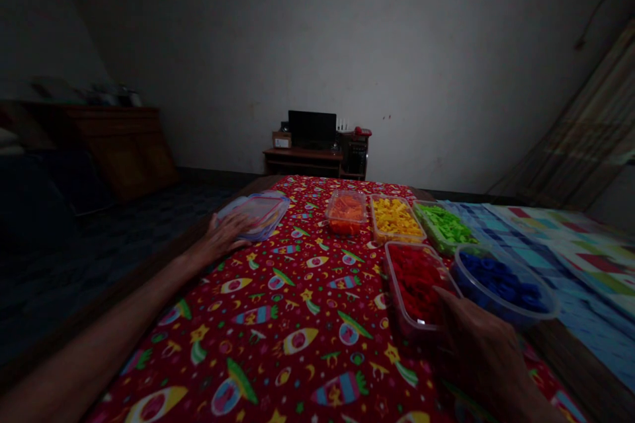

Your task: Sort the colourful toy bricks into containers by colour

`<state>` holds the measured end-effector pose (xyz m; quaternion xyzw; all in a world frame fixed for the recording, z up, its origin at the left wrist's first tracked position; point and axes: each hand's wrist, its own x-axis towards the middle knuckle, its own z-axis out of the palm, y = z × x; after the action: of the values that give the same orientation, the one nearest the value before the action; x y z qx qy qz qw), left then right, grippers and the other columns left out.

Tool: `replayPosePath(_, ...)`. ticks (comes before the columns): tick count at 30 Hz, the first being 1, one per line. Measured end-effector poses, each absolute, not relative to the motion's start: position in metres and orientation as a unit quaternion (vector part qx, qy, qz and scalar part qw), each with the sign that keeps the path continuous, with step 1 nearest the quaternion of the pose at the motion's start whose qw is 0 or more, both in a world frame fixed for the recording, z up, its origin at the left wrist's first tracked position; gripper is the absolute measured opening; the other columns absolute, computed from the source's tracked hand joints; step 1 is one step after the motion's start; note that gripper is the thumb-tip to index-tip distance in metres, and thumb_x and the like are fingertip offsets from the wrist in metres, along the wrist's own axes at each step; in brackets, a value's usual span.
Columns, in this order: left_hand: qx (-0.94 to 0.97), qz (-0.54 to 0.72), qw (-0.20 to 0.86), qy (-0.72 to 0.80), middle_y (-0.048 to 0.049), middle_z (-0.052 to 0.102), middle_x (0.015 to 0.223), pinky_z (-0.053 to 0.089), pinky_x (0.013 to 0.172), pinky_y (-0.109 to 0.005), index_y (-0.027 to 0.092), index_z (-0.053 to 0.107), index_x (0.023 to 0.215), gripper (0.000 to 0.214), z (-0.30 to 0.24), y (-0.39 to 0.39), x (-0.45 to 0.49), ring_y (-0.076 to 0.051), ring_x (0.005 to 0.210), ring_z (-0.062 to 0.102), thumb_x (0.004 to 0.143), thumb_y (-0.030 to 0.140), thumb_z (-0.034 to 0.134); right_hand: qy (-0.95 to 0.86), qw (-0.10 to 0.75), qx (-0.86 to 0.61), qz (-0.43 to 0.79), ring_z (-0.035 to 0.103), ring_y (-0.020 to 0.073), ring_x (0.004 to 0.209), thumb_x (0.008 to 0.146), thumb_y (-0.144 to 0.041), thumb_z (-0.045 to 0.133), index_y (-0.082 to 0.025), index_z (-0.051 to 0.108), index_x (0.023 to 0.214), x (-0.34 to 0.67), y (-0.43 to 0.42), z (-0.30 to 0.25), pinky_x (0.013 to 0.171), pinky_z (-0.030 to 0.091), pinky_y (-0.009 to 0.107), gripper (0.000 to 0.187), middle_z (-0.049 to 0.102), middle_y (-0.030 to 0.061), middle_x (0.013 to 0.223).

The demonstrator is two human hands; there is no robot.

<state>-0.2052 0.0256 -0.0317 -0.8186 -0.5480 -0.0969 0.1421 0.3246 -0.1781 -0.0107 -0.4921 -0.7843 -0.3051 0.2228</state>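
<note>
My left hand [225,238] lies with its fingers stretched out on a stack of clear zip bags [262,211] at the left edge of the cloth-covered table. My right hand [486,337] grips the near right corner of a clear rectangular plastic container [391,264] filled with small red pieces [421,281]. One digit reaches over its rim; the other fingers are in shadow beneath. Beside it stands a round clear tub [543,307] with blue ring-like pieces [501,277]. Behind are containers of orange pieces [346,208], yellow pieces [395,217] and green pieces [449,225].
A red cloth [278,357] printed with rockets and stars covers the table. To the right lies a blue checked, patchwork-patterned fabric [540,231]. Against the far wall stand a desk [302,155] and a monitor [312,129]. A wooden cabinet [119,152] is at the left.
</note>
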Motion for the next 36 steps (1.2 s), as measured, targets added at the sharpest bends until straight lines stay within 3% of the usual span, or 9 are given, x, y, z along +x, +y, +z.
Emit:
replayPosePath(9, -0.806, -0.151, 0.155, -0.551, -0.0106, 0.047, 0.141, 0.016, 0.109, -0.06, 0.026, 0.045, 0.136, 0.057, -0.019, 0.024, -0.177, -0.035, 0.135, 0.031, 0.085, 0.05, 0.047, -0.784, 0.22, -0.492, -0.307, 0.067, 0.0169, 0.057, 0.075, -0.011, 0.042, -0.011, 0.055, 0.106, 0.325, -0.177, -0.009, 0.047, 0.048, 0.022, 0.033, 0.069, 0.0086, 0.073)
replayPosePath(16, -0.884, -0.174, 0.18, -0.395, -0.0102, 0.05, 0.138, 0.027, 0.11, -0.046, 0.022, 0.047, 0.133, 0.043, 0.02, 0.026, -0.055, -0.023, 0.129, 0.04, 0.09, 0.026, 0.044, -0.781, 0.239, -0.486, -0.312, 0.067, 0.018, 0.061, 0.078, -0.013, 0.042, -0.01, 0.056, 0.107, 0.322, -0.178, -0.01, 0.049, 0.049, 0.024, 0.032, 0.071, 0.011, 0.079)
replayPosePath(20, -0.898, -0.176, 0.184, -0.358, -0.0106, 0.057, 0.127, 0.042, 0.098, -0.039, 0.018, 0.056, 0.122, 0.034, 0.025, 0.043, 0.008, -0.023, 0.118, 0.048, 0.088, 0.02, 0.05, -0.774, 0.24, -0.484, -0.328, 0.066, 0.0158, 0.06, 0.08, -0.008, 0.039, -0.011, 0.057, 0.108, 0.324, -0.177, -0.007, 0.051, 0.048, 0.022, 0.033, 0.071, 0.0103, 0.08)
replayPosePath(23, -0.908, -0.156, 0.19, -0.34, -0.0103, 0.062, 0.112, 0.045, 0.089, -0.035, 0.015, 0.062, 0.108, 0.023, 0.024, 0.05, 0.038, -0.022, 0.107, 0.053, 0.089, 0.02, 0.052, -0.772, 0.23, -0.495, -0.326, 0.065, 0.0154, 0.058, 0.079, -0.005, 0.039, -0.01, 0.057, 0.107, 0.327, -0.177, -0.007, 0.05, 0.047, 0.021, 0.034, 0.07, 0.0094, 0.075)
replayPosePath(28, -0.903, -0.096, 0.231, -0.351, -0.0133, 0.064, 0.093, 0.046, 0.08, -0.036, 0.01, 0.064, 0.092, 0.02, 0.024, 0.051, 0.063, -0.023, 0.088, 0.058, 0.089, 0.008, 0.044, -0.776, 0.21, -0.517, -0.294, 0.065, 0.0163, 0.059, 0.074, -0.006, 0.043, -0.011, 0.057, 0.11, 0.328, -0.178, -0.01, 0.052, 0.047, 0.022, 0.038, 0.069, 0.008, 0.074)
replayPosePath(36, -0.906, -0.08, 0.233, -0.345, -0.0151, 0.064, 0.091, 0.047, 0.079, -0.038, 0.01, 0.064, 0.091, 0.026, 0.024, 0.051, 0.065, -0.026, 0.091, 0.058, 0.088, 0.005, 0.038, -0.777, 0.209, -0.521, -0.285, 0.064, 0.0155, 0.059, 0.076, -0.007, 0.043, -0.009, 0.06, 0.108, 0.323, -0.178, -0.01, 0.056, 0.047, 0.023, 0.036, 0.069, 0.0086, 0.074)
